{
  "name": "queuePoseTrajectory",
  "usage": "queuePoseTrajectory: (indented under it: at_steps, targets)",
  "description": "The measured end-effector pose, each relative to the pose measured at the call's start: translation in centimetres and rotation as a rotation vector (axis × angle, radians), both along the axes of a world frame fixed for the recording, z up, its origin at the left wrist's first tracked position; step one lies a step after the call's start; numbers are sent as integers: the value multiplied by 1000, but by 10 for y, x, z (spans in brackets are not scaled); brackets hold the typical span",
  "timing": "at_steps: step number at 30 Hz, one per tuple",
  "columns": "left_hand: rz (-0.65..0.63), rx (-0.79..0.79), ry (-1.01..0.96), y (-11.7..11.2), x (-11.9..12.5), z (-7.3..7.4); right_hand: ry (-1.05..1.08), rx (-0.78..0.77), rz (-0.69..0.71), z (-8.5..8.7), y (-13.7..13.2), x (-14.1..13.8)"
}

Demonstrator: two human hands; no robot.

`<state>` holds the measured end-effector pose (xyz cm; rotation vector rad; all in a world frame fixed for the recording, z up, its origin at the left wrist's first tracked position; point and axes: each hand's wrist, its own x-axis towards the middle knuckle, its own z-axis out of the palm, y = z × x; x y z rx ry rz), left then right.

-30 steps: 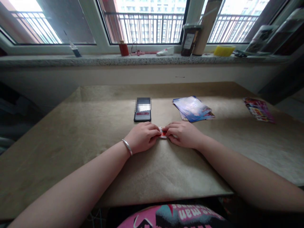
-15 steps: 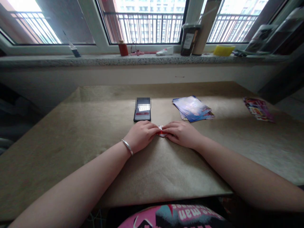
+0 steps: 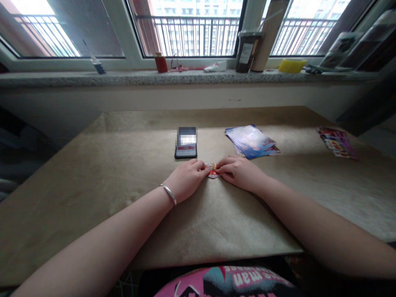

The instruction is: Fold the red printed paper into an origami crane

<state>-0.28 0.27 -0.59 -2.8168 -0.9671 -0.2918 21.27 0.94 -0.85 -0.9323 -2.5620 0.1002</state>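
A small folded piece of red and white paper (image 3: 212, 170) lies on the brown table (image 3: 93, 173) between my two hands. My left hand (image 3: 185, 180), with a silver bracelet at the wrist, pinches the paper's left side with curled fingers. My right hand (image 3: 239, 173) pinches its right side, fingers pressed together. Most of the paper is hidden under my fingertips.
A phone (image 3: 186, 145) lies just beyond my hands. A stack of blue printed sheets (image 3: 251, 141) sits to the right, and a pink printed sheet (image 3: 336, 142) lies near the table's right edge. The windowsill (image 3: 123, 77) holds a red cup (image 3: 161, 63), a dark jar (image 3: 246, 51) and a yellow sponge (image 3: 291, 66).
Both hands have shifted slightly away from me with the folded paper. A little more of the paper shows between my fingertips now.
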Motion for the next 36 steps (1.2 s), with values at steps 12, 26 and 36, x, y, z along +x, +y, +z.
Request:
queuePoseTrajectory:
  at_steps: [12,26,36]
  targets:
    - [-6,17,84,-3,-3,4,-72,28,35,2,-1,6]
    - [8,55,-27,-1,3,0,-90,144,104,0,-5,-7]
    - [3,119,-6,-1,3,0,-134,162,66,-1,-4,-9]
